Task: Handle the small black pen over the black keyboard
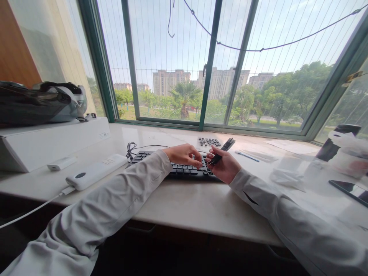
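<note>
Keyboard (175, 168) lay at twelve o'clock on the sill; left hand (184, 154) rested loosely on its keys, right hand (225, 165) clenched around a keycap puller (222, 150) — light, stiff, probably best gripped mid-handle.

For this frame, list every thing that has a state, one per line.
Left hand: palm down, fingertips resting on the black keyboard.
Right hand: closed in a grip on a black keycap-puller tool.
Black keyboard: flat on the pale stone sill, cable bundled.
White power bank: cable plugged in.
Loose black keycaps: lying behind the keyboard.
</note>
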The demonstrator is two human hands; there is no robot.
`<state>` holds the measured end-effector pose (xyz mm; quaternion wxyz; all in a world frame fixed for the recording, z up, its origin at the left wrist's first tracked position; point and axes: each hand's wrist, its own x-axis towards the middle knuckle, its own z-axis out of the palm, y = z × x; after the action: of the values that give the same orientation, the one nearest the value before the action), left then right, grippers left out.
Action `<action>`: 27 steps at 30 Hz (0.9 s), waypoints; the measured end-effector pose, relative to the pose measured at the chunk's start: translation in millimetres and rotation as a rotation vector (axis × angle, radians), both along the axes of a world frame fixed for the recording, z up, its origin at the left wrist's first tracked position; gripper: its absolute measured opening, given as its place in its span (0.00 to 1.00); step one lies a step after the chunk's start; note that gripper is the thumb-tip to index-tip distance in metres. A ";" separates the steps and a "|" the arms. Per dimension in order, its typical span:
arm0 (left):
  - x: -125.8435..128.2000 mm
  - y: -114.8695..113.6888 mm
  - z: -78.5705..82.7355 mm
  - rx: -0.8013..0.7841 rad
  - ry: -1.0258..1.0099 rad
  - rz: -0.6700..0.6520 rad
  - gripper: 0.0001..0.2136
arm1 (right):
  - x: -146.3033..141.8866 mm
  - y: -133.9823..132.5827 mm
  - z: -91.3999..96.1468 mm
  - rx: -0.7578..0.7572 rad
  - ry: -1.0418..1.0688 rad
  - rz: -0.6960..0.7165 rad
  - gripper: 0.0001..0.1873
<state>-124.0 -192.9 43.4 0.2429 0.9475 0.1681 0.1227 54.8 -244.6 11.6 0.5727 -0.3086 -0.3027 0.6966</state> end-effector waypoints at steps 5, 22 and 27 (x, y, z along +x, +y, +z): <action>0.3 1.4 -1.3 -0.003 -0.001 -0.005 0.14 | -1.6 0.3 -1.0 -0.003 -0.014 -0.024 0.12; 2.2 1.7 -6.6 0.003 0.005 0.024 0.14 | -2.1 8.1 -8.5 -0.003 -0.011 -0.054 0.12; 4.3 1.5 -8.0 -0.017 0.011 -0.005 0.13 | -3.6 12.9 -13.5 0.074 -0.056 -0.084 0.13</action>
<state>-119.7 -191.4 35.5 0.2506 0.9464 0.1680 0.1156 51.2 -231.7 -1.9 0.6037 -0.3189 -0.3309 0.6514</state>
